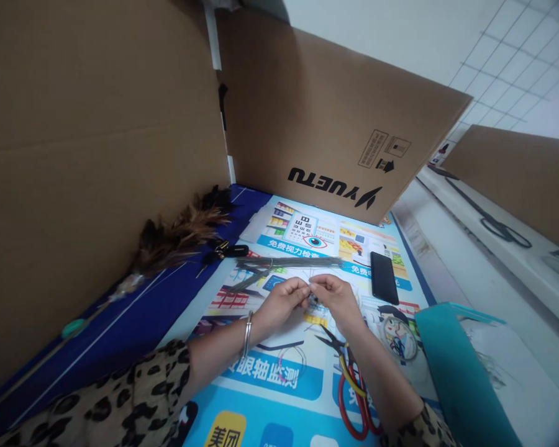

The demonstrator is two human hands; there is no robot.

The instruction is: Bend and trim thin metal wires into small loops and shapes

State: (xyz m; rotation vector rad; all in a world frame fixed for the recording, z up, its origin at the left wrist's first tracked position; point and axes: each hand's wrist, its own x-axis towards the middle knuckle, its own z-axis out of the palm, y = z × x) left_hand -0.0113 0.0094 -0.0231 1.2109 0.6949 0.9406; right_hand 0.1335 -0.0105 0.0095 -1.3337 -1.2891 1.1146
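1. Cardboard panels [97,155] stand upright along the left and back of the work area. The back one [335,118] bears an upside-down "YUETU" print.
2. Printed poster [279,379] lies flat on a blue table surface [135,323], with an eye-chart graphic and Chinese text; it serves as the work mat.
3. Teal folder [456,366] sits at right, tilted, well apart from the hands.
4. Feather duster [177,233] lies along the left cardboard panel, brown feathers toward the back, thin handle running toward the viewer.
5. Bundle of thin wires [289,264] lies across the poster just beyond the hands, roughly horizontal.
6. Left hand [282,304], bracelet on the wrist and leopard-print sleeve behind it: fingertips drawn together, pinching a small item [313,299] between the two hands.
7. Right hand [338,298]: fingertips likewise closed on the same small item, meeting the left hand's fingertips above the poster's middle. The item is too small and too covered to identify; it looks like fine wire work.
8. Black phone [384,277] lies flat on the poster, right of the hands, near but not touching.
9. Pliers with red handles [354,397] lie on the poster under the right forearm, jaws pointing toward the hands.
10. Small dark object, possibly a key fob [235,251], rests beside the duster's feathers.
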